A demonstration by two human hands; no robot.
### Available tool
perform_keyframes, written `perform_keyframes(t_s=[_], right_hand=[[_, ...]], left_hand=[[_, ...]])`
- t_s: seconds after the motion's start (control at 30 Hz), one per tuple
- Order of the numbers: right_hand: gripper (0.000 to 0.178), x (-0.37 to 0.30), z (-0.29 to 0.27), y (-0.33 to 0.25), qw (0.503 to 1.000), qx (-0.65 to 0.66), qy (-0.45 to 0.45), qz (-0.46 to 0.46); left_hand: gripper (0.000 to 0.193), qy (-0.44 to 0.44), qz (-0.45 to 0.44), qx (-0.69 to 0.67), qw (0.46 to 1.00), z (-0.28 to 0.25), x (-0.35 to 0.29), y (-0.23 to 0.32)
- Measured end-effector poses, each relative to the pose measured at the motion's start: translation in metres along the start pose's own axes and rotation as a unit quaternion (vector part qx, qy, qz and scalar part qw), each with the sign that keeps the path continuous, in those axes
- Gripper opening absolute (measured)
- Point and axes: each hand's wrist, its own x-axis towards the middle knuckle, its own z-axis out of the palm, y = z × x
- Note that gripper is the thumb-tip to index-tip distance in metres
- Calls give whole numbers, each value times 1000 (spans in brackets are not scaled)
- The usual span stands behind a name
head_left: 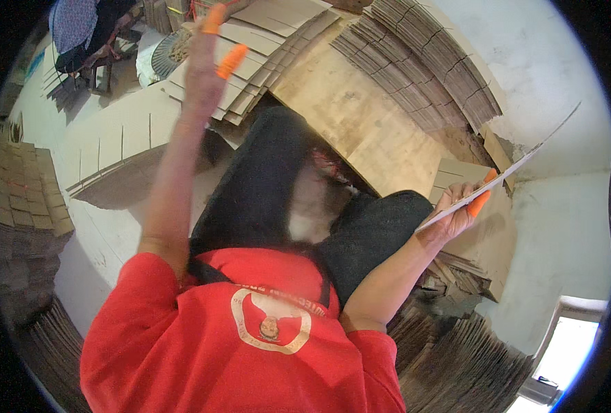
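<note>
My right hand, with orange covers on its fingertips, grips a thin cardboard sheet. The sheet is seen nearly edge-on, tilted up toward the right wall. My left hand is raised at the upper left, slightly blurred, its thumb and a finger in orange covers and held apart. Nothing shows in it. Behind that hand lies a spread stack of slotted cardboard sheets; whether the hand touches them I cannot tell. More cardboard pieces lie behind my right hand.
A wooden board lies ahead of my knees, with a long row of bundled cardboard at its far side. Cardboard stacks stand at the left and lower right. Another person is at the upper left, near a round basket.
</note>
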Motion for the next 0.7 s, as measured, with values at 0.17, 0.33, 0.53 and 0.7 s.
perform_keyframes(t_s=[0.17, 0.33, 0.53, 0.7], right_hand=[[37, 2, -3, 20, 999, 19, 16, 41], [31, -23, 18, 29, 988, 45, -40, 139], [48, 0, -22, -9, 984, 60, -128, 104], [34, 19, -21, -4, 977, -185, -99, -45]], left_hand=[[42, -672, -37, -37, 738, 27, -104, 128], [61, -701, -13, -275, 658, -2, -166, 133], [49, -565, -153, -496, 641, -23, -172, 110], [30, -262, -461, -532, 660, -45, -164, 65]])
